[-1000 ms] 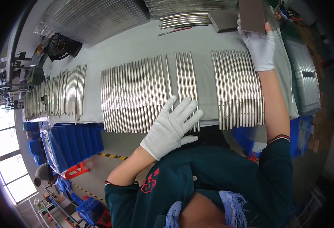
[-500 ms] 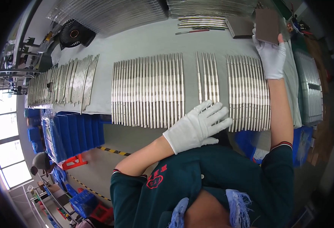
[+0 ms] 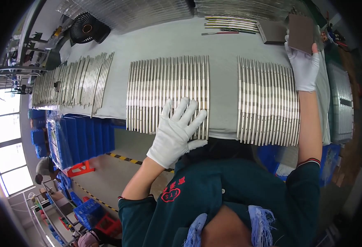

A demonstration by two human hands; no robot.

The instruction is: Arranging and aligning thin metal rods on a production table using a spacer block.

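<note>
In a white glove, my left hand [image 3: 177, 129] lies over the near ends of the middle row of silver metal rods [image 3: 167, 78], fingers spread and nothing held in them. Stretched out to the far right, my right hand [image 3: 304, 70], also gloved, grips a flat brown rectangular block [image 3: 300, 33] by its near edge, thumb at the side. Beside that forearm lies another row of the same rods [image 3: 267, 99], side by side and pointing away from me. A third, less even row of thin rods [image 3: 76, 82] is farther left.
A black fan [image 3: 88, 28] stands at the far left of the table [image 3: 156, 41]. Gold and silver rods [image 3: 230, 23] lie at the back, next to a grey-brown box [image 3: 271, 32]. Blue crates [image 3: 86, 138] are below the table's left side. Another person [image 3: 45, 168] is at lower left.
My left hand has moved left from the gap onto the middle row. The few separate rods in the gap now lie against the right row. My right hand still holds the block.
</note>
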